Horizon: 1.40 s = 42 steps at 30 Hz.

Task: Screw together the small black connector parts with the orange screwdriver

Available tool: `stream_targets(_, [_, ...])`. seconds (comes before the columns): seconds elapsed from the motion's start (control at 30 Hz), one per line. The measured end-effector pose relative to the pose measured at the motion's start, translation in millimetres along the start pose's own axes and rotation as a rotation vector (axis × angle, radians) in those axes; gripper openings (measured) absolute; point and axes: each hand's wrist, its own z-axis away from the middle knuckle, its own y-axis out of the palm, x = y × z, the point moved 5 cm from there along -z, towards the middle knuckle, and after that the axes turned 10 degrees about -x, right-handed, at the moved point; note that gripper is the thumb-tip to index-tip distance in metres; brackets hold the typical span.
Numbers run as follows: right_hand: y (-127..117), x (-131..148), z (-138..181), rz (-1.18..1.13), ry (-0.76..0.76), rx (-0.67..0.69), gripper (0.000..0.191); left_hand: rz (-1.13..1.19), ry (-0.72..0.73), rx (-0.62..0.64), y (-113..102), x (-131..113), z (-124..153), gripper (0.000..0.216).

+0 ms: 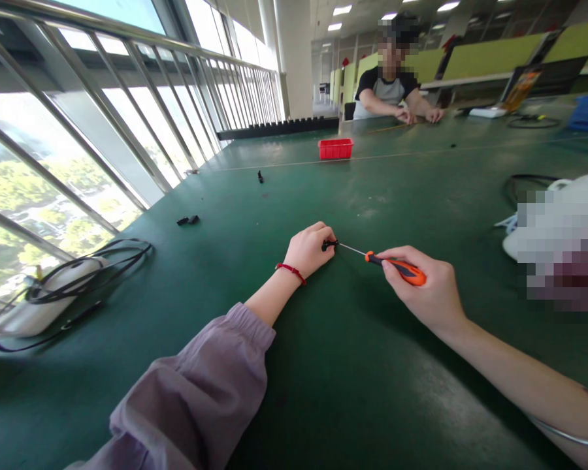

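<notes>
The work seems only partly done: the left hand (310, 249) pinches the black part (328, 245) in its fingers, the right hand's (430, 287) fingers clamp the screwdriver (408, 270) reaching it, and loose pieces (193, 220) remain on the table (323, 391).

We've got a screwdriver (372, 258), orange-and-black handle, thin metal shaft, pointing left, its tip at a part (328, 246): small, black, half hidden in our left hand (310, 250). We can't tell if they're engaged.
</notes>
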Motion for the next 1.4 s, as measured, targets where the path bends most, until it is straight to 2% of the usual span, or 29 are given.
stream_targets(0.2, [-0.5,3.3,-0.8,-0.042,-0.031,0.01,0.017,-0.061,0.03,0.022,-1.4,-4.1,-0.4,0.014])
stream_targets(0.47, [1.5,9.6,1.1,-0.155,-0.088,-0.008,0.037,-0.105,0.049,0.043,-0.8,-6.5,-0.7,0.015])
stream_targets(0.6, [1.8,6.5,1.8,-0.043,-0.018,0.009,0.027,-0.139,0.058,0.049,-0.7,-7.8,-0.6,0.015])
stream_targets(0.73, [1.6,5.9,2.0,-0.063,-0.004,0.011,0.021,-0.151,0.07,0.057,-1.4,-9.9,-0.6,0.015])
stream_targets(0.87, [-4.2,9.1,0.7,-0.116,-0.076,-0.112,0.037,-0.151,0.101,0.059,-1.1,-12.5,-0.4,0.014])
stream_targets(0.93, [-3.3,8.6,1.0,-0.12,-0.067,-0.092,0.042,-0.149,0.112,0.059,-0.4,-13.2,-0.3,0.014])
stream_targets(1.03, [0.3,7.4,2.1,-0.073,-0.042,-0.019,0.029,-0.147,0.114,0.064,0.5,-13.2,-0.4,0.013])
stream_targets(1.1, [-0.1,8.7,2.2,-0.067,-0.068,-0.035,0.026,-0.146,0.112,0.068,0.7,-13.2,-0.4,0.013])
stream_targets(1.2, [-3.1,11.0,1.5,-0.109,-0.126,-0.113,0.049,-0.136,0.105,0.07,0.5,-13.3,-0.3,0.014])
stream_targets(1.27, [-2.5,10.6,1.4,-0.101,-0.134,-0.104,0.056,-0.132,0.108,0.072,0.6,-13.6,-0.1,0.014])
stream_targets(1.4, [-2.2,13.6,1.8,0.026,-0.225,-0.072,0.025,-0.152,0.122,0.073,1.0,-13.7,0.1,0.013])
